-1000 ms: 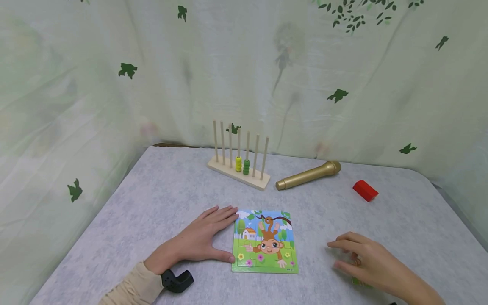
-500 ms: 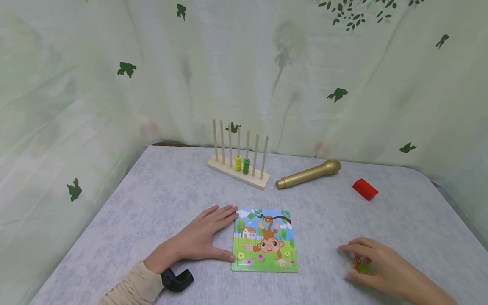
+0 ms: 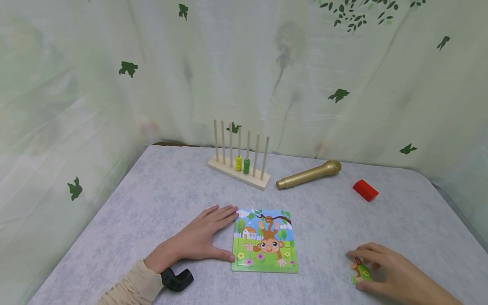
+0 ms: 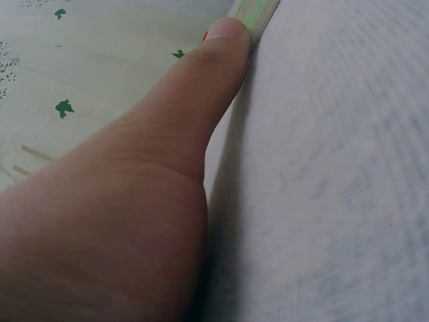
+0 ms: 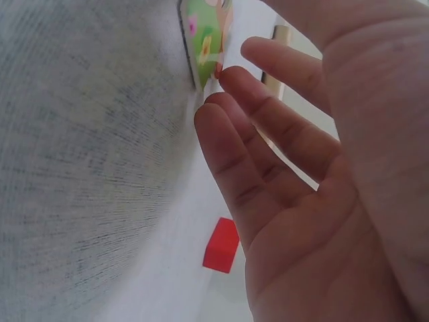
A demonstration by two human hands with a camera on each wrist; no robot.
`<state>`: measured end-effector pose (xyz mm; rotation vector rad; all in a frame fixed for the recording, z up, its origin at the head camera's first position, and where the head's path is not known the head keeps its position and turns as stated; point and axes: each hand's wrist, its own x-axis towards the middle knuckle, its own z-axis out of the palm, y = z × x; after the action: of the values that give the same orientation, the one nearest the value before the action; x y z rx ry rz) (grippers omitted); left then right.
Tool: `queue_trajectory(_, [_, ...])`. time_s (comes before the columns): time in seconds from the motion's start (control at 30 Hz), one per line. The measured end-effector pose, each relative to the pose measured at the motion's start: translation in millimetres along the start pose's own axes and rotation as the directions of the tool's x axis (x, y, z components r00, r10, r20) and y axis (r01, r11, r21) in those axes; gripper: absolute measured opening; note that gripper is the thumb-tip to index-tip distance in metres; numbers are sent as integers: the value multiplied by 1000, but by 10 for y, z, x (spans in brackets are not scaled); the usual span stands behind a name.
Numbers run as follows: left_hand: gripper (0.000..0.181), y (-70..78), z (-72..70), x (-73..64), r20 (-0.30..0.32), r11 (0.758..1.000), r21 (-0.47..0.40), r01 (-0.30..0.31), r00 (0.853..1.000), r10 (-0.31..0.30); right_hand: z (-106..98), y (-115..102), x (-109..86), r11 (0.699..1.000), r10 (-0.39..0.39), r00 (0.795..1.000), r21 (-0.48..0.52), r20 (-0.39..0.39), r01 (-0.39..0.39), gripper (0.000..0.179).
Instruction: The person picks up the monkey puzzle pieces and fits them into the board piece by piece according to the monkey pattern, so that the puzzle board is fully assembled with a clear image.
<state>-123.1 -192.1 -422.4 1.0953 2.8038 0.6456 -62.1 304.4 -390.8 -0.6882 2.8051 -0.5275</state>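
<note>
On the table lies a square picture puzzle (image 3: 265, 241) of a monkey hanging from a branch. My left hand (image 3: 202, 237) is spread flat beside it, fingertips and thumb tip touching its left edge. In the left wrist view, my thumb (image 4: 224, 50) reaches the puzzle's side. A loose puzzle piece (image 3: 362, 272), green and orange with a yellow flower, lies to the right. My right hand (image 3: 392, 271) is around it, fingers and thumb apart above and below the piece. The right wrist view shows loosely bent fingers (image 5: 231, 144); whether they touch the piece cannot be told.
Behind the puzzle stands a wooden peg rack (image 3: 239, 173) with yellow and green beads. A gold toy microphone (image 3: 309, 174) lies beside it, then a red block (image 3: 365, 190) farther right. A leaf-printed curtain (image 3: 289, 76) hangs behind the table.
My right hand has shifted right and slightly toward me, uncovering more of the loose puzzle piece, which stays in about the same place. The left hand and the puzzle have not moved.
</note>
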Motion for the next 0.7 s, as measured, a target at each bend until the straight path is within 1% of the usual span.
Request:
queue_trajectory(0.47, [108, 6, -6, -2, 10, 1000, -8, 9, 1000, -9, 11, 13, -12, 998, -29, 1000, 59, -6, 30, 54])
queue_trajectory(0.6, [107, 8, -9, -7, 11, 1000, -13, 11, 1000, -11, -18, -16, 21, 998, 20, 999, 63, 30, -22, 55])
queue_trajectory(0.67, [107, 9, -10, -6, 10, 1000, -17, 11, 1000, -11, -26, -36, 42, 998, 14, 1000, 54, 19, -15, 53])
queue_trajectory(0.7, [107, 9, -11, -5, 10, 1000, -19, 12, 1000, -12, -27, -46, 53, 999, -5, 1000, 50, -1, 5, 52])
